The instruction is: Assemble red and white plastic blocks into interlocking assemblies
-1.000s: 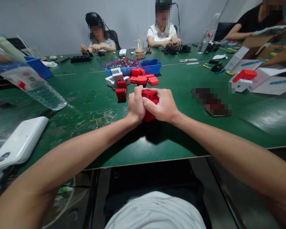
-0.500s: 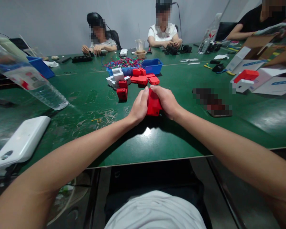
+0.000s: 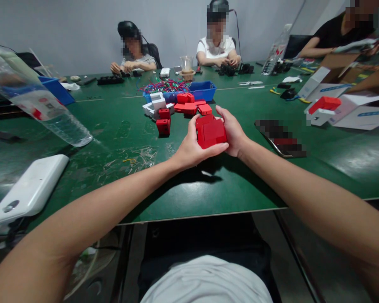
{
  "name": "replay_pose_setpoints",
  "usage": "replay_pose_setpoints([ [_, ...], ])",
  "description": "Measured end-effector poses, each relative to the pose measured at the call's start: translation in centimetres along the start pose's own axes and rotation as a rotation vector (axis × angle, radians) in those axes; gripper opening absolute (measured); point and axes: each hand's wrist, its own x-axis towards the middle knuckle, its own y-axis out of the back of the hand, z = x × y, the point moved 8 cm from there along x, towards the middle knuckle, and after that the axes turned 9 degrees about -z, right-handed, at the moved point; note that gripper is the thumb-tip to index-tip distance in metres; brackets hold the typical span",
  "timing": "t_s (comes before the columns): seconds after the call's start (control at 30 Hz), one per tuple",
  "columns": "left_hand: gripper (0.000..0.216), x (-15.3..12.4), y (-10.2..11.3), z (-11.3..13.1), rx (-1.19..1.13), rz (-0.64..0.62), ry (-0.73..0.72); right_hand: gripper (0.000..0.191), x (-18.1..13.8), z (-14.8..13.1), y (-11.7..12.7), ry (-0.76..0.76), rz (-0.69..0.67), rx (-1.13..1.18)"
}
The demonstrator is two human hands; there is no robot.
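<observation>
A boxy red plastic housing (image 3: pixel 212 133) is held just above the green table, its broad flat face turned up towards me. My left hand (image 3: pixel 192 145) grips it from the left, with the thumb stretched along its near edge and the fingers on its far left side. My right hand (image 3: pixel 235 134) is closed against its right side, partly hidden behind it. Beyond my hands lie several red housings (image 3: pixel 185 108), a group of white housings (image 3: pixel 156 105) and a red piece (image 3: pixel 163 126) standing upright.
A blue tray (image 3: pixel 202 91) holds a tangle of thin coloured wires (image 3: pixel 166 86). To the left are a plastic bottle (image 3: pixel 63 122) and a white device (image 3: pixel 30 185). A phone (image 3: pixel 281 139) and open cartons (image 3: pixel 360 109) lie right. Several people sit across the table.
The red housing has been turned so its broad face shows. My left thumb has moved onto its near edge, and my right hand has shifted slightly right.
</observation>
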Motion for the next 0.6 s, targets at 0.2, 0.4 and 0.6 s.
replay_pose_setpoints([
  [0.2, 0.109, -0.3, -0.3, 1.1, 0.156, -0.006, -0.083, 0.067, -0.5, -0.1, 0.3, -0.059, 0.008, 0.142],
  [0.4, 0.101, -0.6, 1.4, 0.1, 0.207, 0.212, 0.033, 0.043, -0.8, -1.1, -0.3, -0.019, -0.038, 0.175],
  [0.6, 0.098, -0.6, 3.0, -2.2, 0.081, 0.327, 0.137, 0.050, -1.9, -3.8, -0.4, 0.247, -0.033, -0.336],
])
